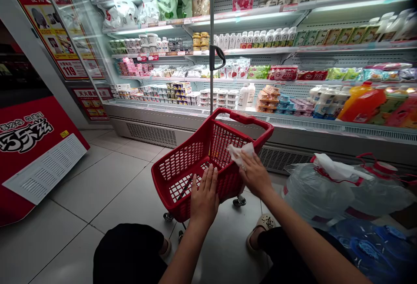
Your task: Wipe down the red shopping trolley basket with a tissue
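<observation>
A red plastic shopping cart [176, 171] on small casters stands on the floor between my feet and the fridge. My left hand [204, 193] lies on the cart's near rim, its fingers stretched out flat over the edge. In my right hand [256, 172] is a crumpled white wipe [240, 153], pressed against the rim at the cart's right end, below the handle [243, 117]. The fingers partly cover the wipe. Nothing but the perforated walls and floor shows inside the basket.
A glass-doored fridge [156, 130] with stocked dairy shelves runs along the back, its black door handle [217, 58] above the cart. Large clear water jugs [317, 193] and blue bottles [368, 253] stand close on my right. A red freezer [32, 158] is at left.
</observation>
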The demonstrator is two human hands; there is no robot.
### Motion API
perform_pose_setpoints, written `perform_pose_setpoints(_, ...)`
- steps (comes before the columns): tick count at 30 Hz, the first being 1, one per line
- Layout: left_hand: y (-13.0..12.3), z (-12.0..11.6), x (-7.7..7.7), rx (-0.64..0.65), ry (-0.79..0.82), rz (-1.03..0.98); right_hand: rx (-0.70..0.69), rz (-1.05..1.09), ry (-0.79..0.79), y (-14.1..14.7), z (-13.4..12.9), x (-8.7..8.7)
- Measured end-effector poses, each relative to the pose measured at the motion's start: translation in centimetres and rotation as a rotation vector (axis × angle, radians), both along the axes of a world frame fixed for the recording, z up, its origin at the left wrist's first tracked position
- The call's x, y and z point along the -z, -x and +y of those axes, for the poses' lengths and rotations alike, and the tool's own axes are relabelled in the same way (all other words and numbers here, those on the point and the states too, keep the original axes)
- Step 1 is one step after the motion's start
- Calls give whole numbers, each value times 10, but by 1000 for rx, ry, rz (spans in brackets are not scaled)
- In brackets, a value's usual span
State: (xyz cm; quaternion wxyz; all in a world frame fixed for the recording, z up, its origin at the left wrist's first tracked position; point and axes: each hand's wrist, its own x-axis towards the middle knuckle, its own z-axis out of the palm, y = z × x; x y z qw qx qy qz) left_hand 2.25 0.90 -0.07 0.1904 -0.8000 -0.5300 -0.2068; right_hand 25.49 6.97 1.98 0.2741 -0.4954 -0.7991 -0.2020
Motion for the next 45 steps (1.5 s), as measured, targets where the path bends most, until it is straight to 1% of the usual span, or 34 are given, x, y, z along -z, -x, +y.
perform_pose_setpoints(2,0,0,1,-2,-3,-9,-91,-17,33,26,-17,12)
perform_pose_setpoints(4,1,0,2,-5,-10,-9,-176,-33,54,43,-29,20)
perform_pose_setpoints(5,3,1,2,-5,-13,-6,-208,-41,58,45,-32,21)
perform_pose_setpoints(7,6,1,2,2,-11,2,-237,-60,54,35,-29,19)
perform_pose_setpoints(9,8,1,1,10,-5,4,-206,-80,41,12,-18,11)
perform_pose_setpoints(12,6,3,-1,13,2,1,-77,-73,15,-25,4,-1)
perform_pose_setpoints(14,3,5,-2,8,7,-1,-17,-51,7,-37,14,-5)
perform_pose_setpoints(15,0,5,-3,5,9,-1,2,-33,6,-38,16,-6)
perform_pose_setpoints(17,-4,7,-3,0,9,0,30,13,4,-32,17,-2)
perform_pose_setpoints(20,-9,9,-2,7,9,-5,33,65,11,-6,9,8)
perform_pose_setpoints(23,-10,10,1,9,6,-24,-67,43,47,23,-8,17)
perform_pose_setpoints(25,-10,11,3,4,-6,-31,-151,7,75,34,-17,21)
perform_pose_setpoints(27,-7,12,4,14,-11,-23,-209,-36,93,35,-20,20)
perform_pose_setpoints(29,-1,11,3,56,0,2,-224,-73,94,24,-16,17)
perform_pose_setpoints(31,8,9,1,102,18,21,-192,-86,75,7,-5,13)
perform_pose_setpoints(33,20,4,-1,113,26,23,-127,-74,46,-10,6,9)
perform_pose_setpoints(35,33,-2,-2,86,19,16,-71,-52,28,-22,16,8)
perform_pose_setpoints(37,43,-8,-3,45,12,9,-33,-24,29,-26,23,8)
perform_pose_setpoints(39,47,-13,-3,18,20,3,2,18,33,-23,24,11)
perform_pose_setpoints(41,47,-15,-2,7,37,-3,26,55,38,-14,20,15)
perform_pose_setpoints(43,42,-15,-2,-13,44,-6,20,62,54,2,10,19)
perform_pose_setpoints(45,37,-15,-1,-41,39,1,-21,46,81,23,-5,25)
